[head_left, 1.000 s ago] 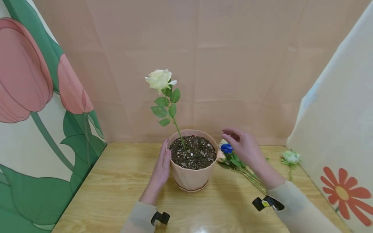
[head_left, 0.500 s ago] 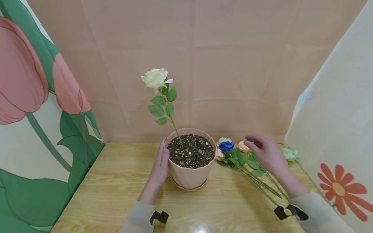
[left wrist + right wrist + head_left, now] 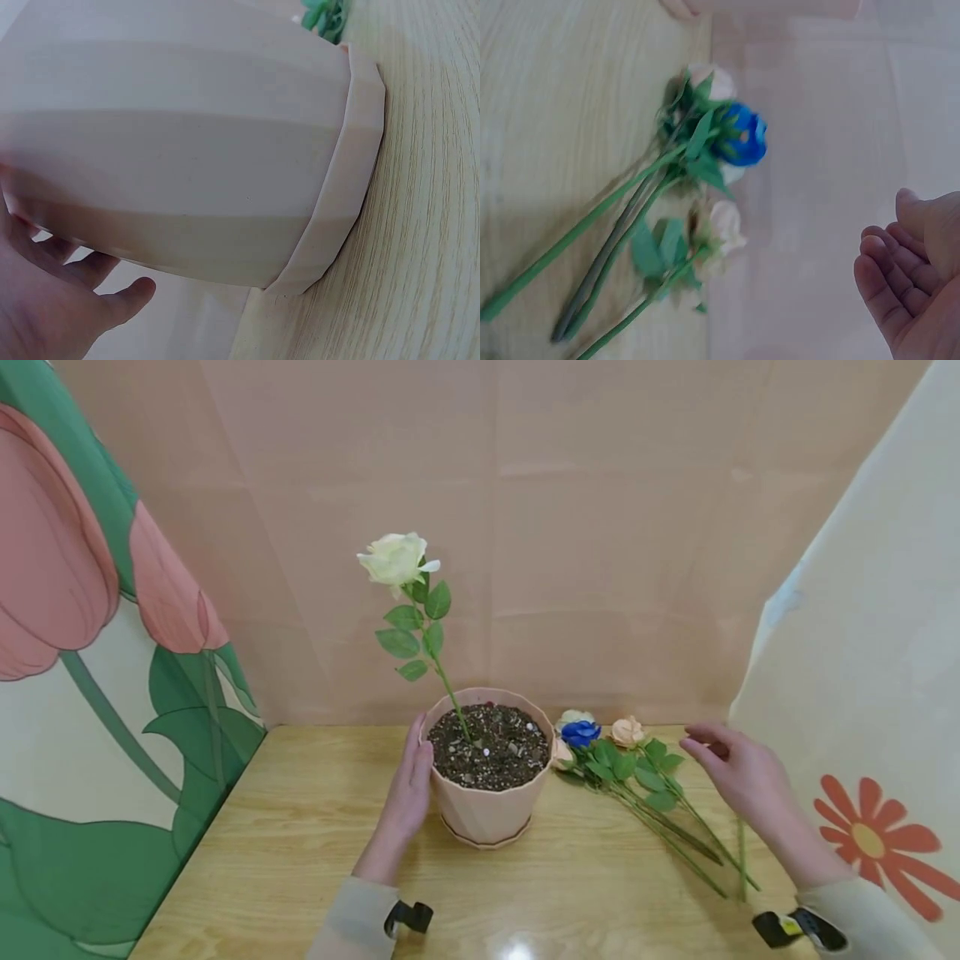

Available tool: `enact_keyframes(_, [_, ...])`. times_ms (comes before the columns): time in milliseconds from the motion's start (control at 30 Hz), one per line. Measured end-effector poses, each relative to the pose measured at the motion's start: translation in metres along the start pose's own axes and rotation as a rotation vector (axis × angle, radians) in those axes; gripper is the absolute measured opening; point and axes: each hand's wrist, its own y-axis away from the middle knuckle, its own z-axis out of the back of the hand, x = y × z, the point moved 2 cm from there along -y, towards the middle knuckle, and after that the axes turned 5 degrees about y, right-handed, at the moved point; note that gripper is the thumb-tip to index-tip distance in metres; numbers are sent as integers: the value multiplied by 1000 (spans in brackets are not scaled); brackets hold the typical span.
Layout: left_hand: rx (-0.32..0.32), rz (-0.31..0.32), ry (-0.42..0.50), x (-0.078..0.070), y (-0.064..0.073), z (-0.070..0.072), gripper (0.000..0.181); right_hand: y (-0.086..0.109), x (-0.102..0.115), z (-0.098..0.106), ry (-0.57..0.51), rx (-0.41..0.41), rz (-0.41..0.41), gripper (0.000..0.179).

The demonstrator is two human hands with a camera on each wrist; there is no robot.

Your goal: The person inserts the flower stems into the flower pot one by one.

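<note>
A white rose (image 3: 396,560) leans left, its stem standing in the dark soil (image 3: 491,752) of a pale pink flowerpot (image 3: 487,814). My left hand (image 3: 408,785) rests against the pot's left side, fingers straight along the wall; the left wrist view shows the same hand (image 3: 60,300) beside the pot (image 3: 172,157). Over the table's right side hovers my right hand (image 3: 746,777), fingers loosely bent and holding nothing. Beneath it a green stem (image 3: 742,860) shows, its bloom hidden by the hand. In the right wrist view, that hand (image 3: 911,274) is apart from the flowers.
Right of the pot lie several cut roses: a blue rose (image 3: 581,733), a peach rose (image 3: 627,732), a white one (image 3: 576,718) and another peach one by the pot. Their stems (image 3: 675,843) point toward the front right. A pink backdrop (image 3: 600,568) closes the wooden table's back.
My right hand has moved right, from above the blue rose, past the peach rose, to the lone stem at the right. The left hand stays on the pot. The view has shifted slightly.
</note>
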Motion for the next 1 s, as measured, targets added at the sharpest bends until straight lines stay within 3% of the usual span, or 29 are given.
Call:
enact_keyframes(433, [5,-12,21,1,1,1,60,16,-52,-15,45,151,-121,55])
enact_keyframes(700, [13,-21,20,2,-1,1,60,24,-81,-32,57,177,-102,49])
enact_keyframes(1000, [12,-18,20,1,-2,1,60,29,-100,-49,47,242,-139,52])
